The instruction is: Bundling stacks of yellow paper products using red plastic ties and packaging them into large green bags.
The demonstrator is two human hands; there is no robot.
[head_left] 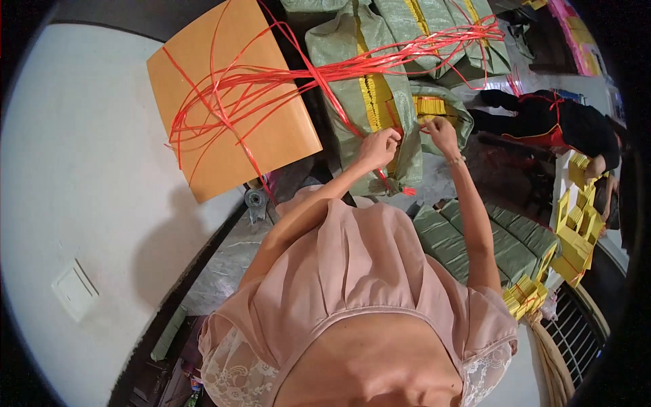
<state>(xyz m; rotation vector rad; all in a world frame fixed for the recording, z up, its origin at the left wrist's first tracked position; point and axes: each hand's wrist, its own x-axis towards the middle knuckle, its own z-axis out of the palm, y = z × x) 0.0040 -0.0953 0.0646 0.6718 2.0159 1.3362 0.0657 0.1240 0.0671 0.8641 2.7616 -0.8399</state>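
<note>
My left hand is closed, its fingertips pinched on a red plastic strap against a long green woven sack. My right hand is curled just to the right, fingers pinched on a short bit of red strap. The sack's wrap gapes along its length, and stacked yellow packs show in the gap. A loose bundle of red plastic straps lies across the sack's upper part. Its looped end spreads over an orange-brown board at the left.
More green sacks lie beyond. Green wrapped bundles with yellow packs sit by my right arm. At the right, another person in dark clothes bends over yellow boxes. A white wall stands on my left.
</note>
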